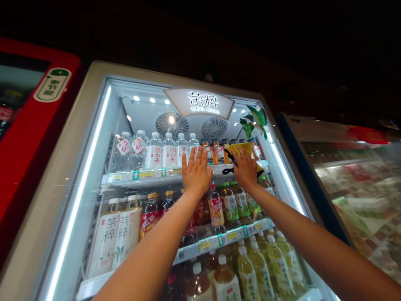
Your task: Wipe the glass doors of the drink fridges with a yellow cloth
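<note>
My left hand [197, 173] lies flat with fingers spread against the glass door [134, 113] of a lit drinks fridge. To its right, my right hand [245, 169] presses a yellow and black cloth [241, 148] to the same glass, fingers bent over it. A dark loop hangs from the cloth's left side. Behind the glass, clear water bottles [153, 152] stand on the top shelf beside my left hand, and orange bottles [217, 152] stand near the cloth. Green tea bottles [230, 205] are on the shelf below.
A red fridge [59, 121] stands at the left, and another cooler [354, 167] with packaged goods at the right. The fridge's pale frame [75, 138] surrounds the door. An illuminated sign [200, 102] and a green bird decoration [258, 119] sit near the door's top.
</note>
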`<state>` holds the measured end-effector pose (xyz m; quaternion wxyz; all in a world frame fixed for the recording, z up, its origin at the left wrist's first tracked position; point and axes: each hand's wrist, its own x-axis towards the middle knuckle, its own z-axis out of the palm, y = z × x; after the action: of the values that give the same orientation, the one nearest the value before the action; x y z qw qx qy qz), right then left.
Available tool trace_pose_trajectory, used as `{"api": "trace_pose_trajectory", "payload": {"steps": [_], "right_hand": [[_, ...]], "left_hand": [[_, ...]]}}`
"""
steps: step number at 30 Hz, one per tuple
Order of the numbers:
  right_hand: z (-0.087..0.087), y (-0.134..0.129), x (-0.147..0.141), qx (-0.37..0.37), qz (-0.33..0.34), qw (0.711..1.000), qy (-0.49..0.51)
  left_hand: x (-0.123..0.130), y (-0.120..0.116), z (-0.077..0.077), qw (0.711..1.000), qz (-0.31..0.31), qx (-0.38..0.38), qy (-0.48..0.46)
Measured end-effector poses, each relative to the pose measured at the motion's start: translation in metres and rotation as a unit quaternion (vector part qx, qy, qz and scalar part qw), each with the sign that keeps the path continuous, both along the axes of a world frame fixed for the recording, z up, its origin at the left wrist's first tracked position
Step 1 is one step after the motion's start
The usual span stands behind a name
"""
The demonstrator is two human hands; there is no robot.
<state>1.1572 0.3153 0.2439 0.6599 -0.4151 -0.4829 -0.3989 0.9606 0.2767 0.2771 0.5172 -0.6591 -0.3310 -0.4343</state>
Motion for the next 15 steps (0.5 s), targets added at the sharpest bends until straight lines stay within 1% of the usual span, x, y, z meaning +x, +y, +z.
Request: {"api": "trace_pose_trajectory", "payload": {"steps": [1, 2, 3, 5, 6, 8, 9, 10, 12, 14, 15], "right_hand": [[-0.006, 0.001, -0.004, -0.002, -0.001, 1.000, -0.016], [-0.008, 0.001, -0.008, -0.008, 0.000, 0.999, -0.039], [-0.006, 0.000, -0.009, -0.016, 0.001, 0.998, -0.064], [0.006, -0.002, -0.005, -0.026, 0.004, 0.995, -0.097], [0.014, -0.002, 0.000, -0.026, 0.007, 0.995, -0.097], [0.025, 0.000, 0.015, -0.016, 0.015, 0.998, -0.066], [0.026, 0.002, 0.021, -0.008, 0.021, 0.999, -0.041], [0.023, 0.004, 0.026, 0.002, 0.025, 1.000, -0.015], [0.009, 0.008, 0.027, 0.018, 0.028, 0.999, 0.016], [-0.008, 0.010, 0.019, 0.022, 0.028, 0.999, 0.000], [-0.013, 0.009, 0.014, 0.020, 0.030, 0.999, -0.022]], "left_hand": [[0.001, 0.001, -0.002, 1.000, 0.005, 0.005, -0.004], [0.002, 0.002, -0.003, 1.000, 0.011, 0.009, -0.006], [0.002, 0.003, -0.004, 1.000, 0.015, 0.013, -0.005], [0.002, 0.005, -0.005, 1.000, 0.013, 0.026, -0.003], [0.001, 0.005, -0.005, 0.999, 0.010, 0.033, -0.004], [0.001, 0.007, -0.005, 0.999, 0.008, 0.042, -0.005], [0.001, 0.008, -0.005, 0.999, 0.010, 0.044, -0.007], [0.002, 0.008, -0.006, 0.999, 0.012, 0.044, -0.009], [0.003, 0.008, -0.006, 0.999, 0.018, 0.039, -0.010], [0.004, 0.007, -0.006, 0.999, 0.022, 0.033, -0.008], [0.004, 0.006, -0.006, 0.999, 0.025, 0.029, -0.007]]}}
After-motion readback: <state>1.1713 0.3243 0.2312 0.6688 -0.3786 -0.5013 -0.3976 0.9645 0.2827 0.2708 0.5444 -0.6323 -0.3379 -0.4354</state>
